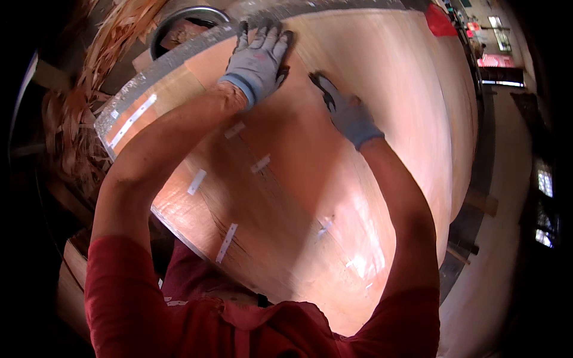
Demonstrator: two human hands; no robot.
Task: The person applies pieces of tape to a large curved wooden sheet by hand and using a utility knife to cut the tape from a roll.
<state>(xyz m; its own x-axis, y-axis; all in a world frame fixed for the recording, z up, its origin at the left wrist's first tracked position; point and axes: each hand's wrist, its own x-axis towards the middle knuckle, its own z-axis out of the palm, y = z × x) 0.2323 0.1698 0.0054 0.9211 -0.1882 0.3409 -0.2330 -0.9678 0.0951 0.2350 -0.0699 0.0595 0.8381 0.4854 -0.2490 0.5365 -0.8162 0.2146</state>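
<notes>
My left hand, in a grey glove with dark fingertips, lies flat with its fingers spread near the far edge of a stack of thin wood veneer sheets. To its right is my right hand, gloved the same way and slightly blurred. Its dark-tipped fingers reach left over the veneer, the thumb apart from them, and I see nothing held. Pieces of white perforated tape stick to the reddish-brown veneer in front of me, several along its seams.
A dark round basin stands beyond the far left edge. Curled veneer scraps are heaped at the left. Clear plastic film runs along the sheets' far left edge. A red piece lies at the far right corner.
</notes>
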